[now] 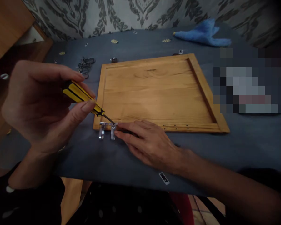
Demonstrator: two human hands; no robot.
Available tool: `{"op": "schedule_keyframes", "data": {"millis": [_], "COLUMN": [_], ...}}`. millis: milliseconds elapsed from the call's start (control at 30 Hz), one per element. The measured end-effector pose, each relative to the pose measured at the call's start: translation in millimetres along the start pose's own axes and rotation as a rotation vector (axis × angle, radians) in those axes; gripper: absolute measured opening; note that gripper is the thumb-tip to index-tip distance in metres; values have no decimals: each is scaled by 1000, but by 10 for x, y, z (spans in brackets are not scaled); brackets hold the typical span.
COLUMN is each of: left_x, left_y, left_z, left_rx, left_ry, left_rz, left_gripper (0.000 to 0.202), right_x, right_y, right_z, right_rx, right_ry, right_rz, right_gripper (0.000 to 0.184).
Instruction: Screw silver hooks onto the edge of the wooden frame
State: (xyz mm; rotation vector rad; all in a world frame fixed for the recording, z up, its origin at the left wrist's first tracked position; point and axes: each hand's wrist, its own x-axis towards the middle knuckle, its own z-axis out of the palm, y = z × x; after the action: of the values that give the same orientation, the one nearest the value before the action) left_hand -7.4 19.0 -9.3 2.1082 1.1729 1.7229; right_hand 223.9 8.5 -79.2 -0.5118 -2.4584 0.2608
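Observation:
My left hand [44, 103] is closed around a yellow and black screwdriver [82, 97], which slants down to the right. Its tip meets a small silver metal hook [112, 132] on the near edge of a framed wooden board [152, 93]. At that hook, the fingertips of my right hand [149, 140] grip and steady it from the right. A second silver hook [101, 132] sits just left of it on the same edge. Small dark holes show in the edge to the right of my fingers. The screw under the tip is too small to make out.
A pile of dark metal hooks or rings [85, 65] lies beyond the board's left corner. Towards the back right rests a blue cloth [202, 34]. A blurred-out patch [248, 84] covers something at right. Patterned dark cloth [135, 175] covers the table.

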Motion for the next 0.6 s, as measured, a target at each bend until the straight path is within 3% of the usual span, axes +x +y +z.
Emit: {"op": "schedule_keyframes", "data": {"millis": [167, 600], "left_x": [-7, 24], "left_y": [-2, 12], "left_z": [-1, 19], "left_rx": [25, -19], "left_ry": [3, -21], "left_rz": [-17, -12], "left_gripper": [36, 36], "right_x": [-8, 43], "right_y": [6, -26], "right_z": [27, 10], "right_rx": [-81, -132], "right_ry": [-62, -73], "right_rz": [-26, -21], "right_gripper": [29, 30]}}
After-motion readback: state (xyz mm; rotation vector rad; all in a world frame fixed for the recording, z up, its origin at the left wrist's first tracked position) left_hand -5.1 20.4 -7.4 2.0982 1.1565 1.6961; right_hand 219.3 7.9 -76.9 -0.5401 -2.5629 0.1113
